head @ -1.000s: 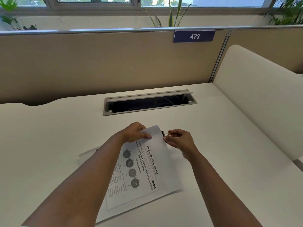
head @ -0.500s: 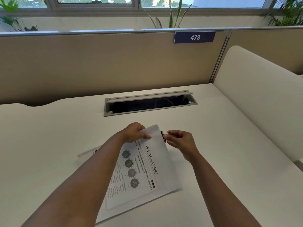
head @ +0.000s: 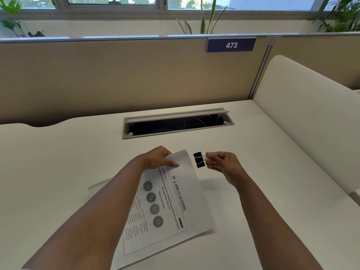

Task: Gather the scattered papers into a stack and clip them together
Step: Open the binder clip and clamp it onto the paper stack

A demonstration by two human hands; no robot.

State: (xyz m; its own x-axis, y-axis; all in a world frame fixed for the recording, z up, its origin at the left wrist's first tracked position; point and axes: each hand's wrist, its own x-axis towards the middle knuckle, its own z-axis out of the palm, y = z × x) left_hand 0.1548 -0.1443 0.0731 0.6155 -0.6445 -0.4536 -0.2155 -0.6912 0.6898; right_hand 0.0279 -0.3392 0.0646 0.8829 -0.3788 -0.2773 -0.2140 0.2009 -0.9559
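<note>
Over white desk (head: 58, 172), binder clip (head: 199, 160) mouth faces paper stack (head: 175, 201).

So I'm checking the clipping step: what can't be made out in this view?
- Sheet count: the left hand and forearm cover the stack of papers.
- Whether the binder clip, pinched by the right hand, touches the paper edge.
- Body text: too small.
- Cable slot interior: dark.

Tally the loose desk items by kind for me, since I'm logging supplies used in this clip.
Binder clip, black, held apart from the papers by the right hand: 1
Paper stack, gripped at its top edge by the left hand; sheet count unclear: 1
Total: 2
</note>
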